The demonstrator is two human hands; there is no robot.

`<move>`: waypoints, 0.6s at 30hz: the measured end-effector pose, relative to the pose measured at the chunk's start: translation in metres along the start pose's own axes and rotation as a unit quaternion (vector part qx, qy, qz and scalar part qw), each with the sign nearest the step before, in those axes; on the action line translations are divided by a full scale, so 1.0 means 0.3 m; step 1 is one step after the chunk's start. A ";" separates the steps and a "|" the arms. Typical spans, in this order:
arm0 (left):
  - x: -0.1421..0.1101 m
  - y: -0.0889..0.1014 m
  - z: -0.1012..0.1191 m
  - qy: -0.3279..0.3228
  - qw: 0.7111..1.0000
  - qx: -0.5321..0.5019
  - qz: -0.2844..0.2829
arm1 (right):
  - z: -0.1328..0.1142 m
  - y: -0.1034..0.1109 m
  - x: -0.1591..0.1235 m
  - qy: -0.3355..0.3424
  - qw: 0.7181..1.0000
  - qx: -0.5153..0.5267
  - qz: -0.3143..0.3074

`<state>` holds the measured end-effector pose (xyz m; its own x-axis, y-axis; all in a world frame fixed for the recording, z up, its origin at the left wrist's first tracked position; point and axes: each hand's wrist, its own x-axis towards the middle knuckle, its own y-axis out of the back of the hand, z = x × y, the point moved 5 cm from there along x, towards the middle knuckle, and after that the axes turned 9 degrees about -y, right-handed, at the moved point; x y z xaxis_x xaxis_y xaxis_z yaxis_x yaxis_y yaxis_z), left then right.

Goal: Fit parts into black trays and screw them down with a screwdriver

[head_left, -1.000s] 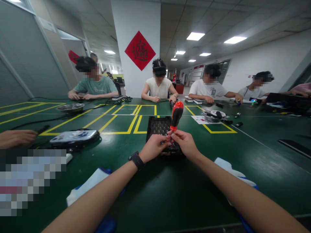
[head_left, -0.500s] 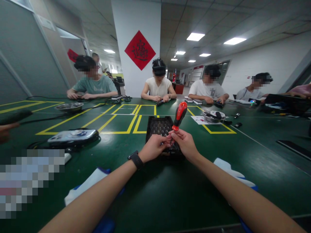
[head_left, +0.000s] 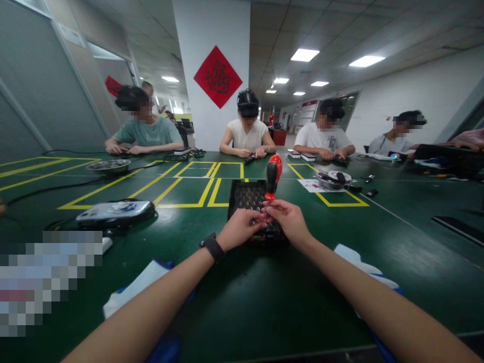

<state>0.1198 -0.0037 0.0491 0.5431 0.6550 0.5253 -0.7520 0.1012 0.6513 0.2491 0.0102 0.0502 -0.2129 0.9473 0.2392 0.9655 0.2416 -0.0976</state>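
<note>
Over a black tray-like case with a ribbed or gridded inside, my two hands meet at the fingertips. A screwdriver with a red and black handle stands nearly upright there, handle up. My right hand pinches its thin shaft just below the handle. Closed in a pinch beside the lower shaft, my left hand wears a black watch at the wrist. What its fingertips grip is hidden, and so is the screwdriver's tip.
White and blue gloves lie under my left forearm and beside my right forearm. A phone rests on cables at left. Metal bowls stand at far left and right. Several people sit across the green table.
The screwdriver handle tilted right, then came back nearly upright. My hands stay almost in place. At the left edge, another person's hand with a dark object has drawn mostly out of view.
</note>
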 end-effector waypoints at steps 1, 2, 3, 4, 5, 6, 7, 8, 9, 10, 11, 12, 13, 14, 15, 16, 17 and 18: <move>-0.001 0.000 -0.002 0.003 1.000 -0.004 0.003 | -0.001 0.000 -0.001 0.001 1.000 0.005 0.004; -0.001 0.000 -0.004 0.006 1.000 -0.008 0.007 | -0.002 -0.001 -0.003 0.003 1.000 0.007 0.005; -0.002 0.000 -0.005 0.008 1.000 -0.012 0.009 | -0.003 -0.002 -0.004 0.004 1.000 0.006 0.003; -0.002 0.000 -0.006 0.009 1.000 -0.015 0.011 | -0.003 -0.004 -0.005 0.006 1.000 0.003 -0.003; -0.003 0.000 -0.005 0.010 1.000 -0.018 0.011 | -0.003 -0.006 -0.005 0.008 1.000 -0.001 -0.008; -0.003 0.000 -0.005 0.009 1.000 -0.019 0.010 | -0.003 -0.007 -0.005 0.010 1.000 -0.003 -0.014; -0.003 -0.001 -0.003 0.007 1.000 -0.018 0.007 | -0.003 -0.008 -0.005 0.012 1.000 -0.004 -0.016; -0.003 0.000 -0.001 0.004 1.000 -0.014 0.004 | -0.003 -0.007 -0.005 0.015 1.000 -0.004 -0.015; -0.002 0.000 0.003 -0.002 1.000 -0.009 0.002 | -0.004 -0.006 -0.004 0.017 1.000 -0.002 -0.013; -0.001 0.001 0.006 -0.009 1.000 -0.004 -0.002 | -0.004 -0.005 -0.004 0.017 1.000 0.001 -0.011; 0.000 0.002 0.011 -0.016 1.000 0.002 -0.006 | -0.005 -0.004 -0.004 0.016 1.000 0.003 -0.010; 0.000 0.003 0.014 -0.022 1.000 0.008 -0.010 | -0.005 -0.005 -0.005 0.013 1.000 0.004 -0.011; 0.001 0.004 0.016 -0.026 0.999 0.015 -0.013 | -0.006 -0.005 -0.005 0.009 1.000 0.003 -0.013; 0.001 0.006 0.017 -0.026 0.999 0.020 -0.013 | -0.006 -0.007 -0.005 0.005 1.000 -0.001 -0.017; 0.001 0.007 0.016 -0.024 0.999 0.022 -0.012 | -0.008 -0.009 -0.006 0.003 1.000 -0.007 -0.022; 0.001 0.008 0.015 -0.022 0.999 0.022 -0.010 | -0.010 -0.010 -0.006 0.004 1.000 -0.012 -0.028; 0.001 0.009 0.013 -0.020 1.000 0.019 -0.008 | -0.011 -0.011 -0.005 0.007 0.999 -0.018 -0.034; 0.001 0.009 0.011 -0.019 1.000 0.013 -0.006 | -0.011 -0.011 -0.005 0.010 0.999 -0.021 -0.040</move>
<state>0.1193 -0.0056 0.0528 0.5664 0.6249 0.5372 -0.7355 0.0892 0.6717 0.2468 0.0073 0.0535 -0.2862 0.9212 0.2636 0.9512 0.3062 -0.0372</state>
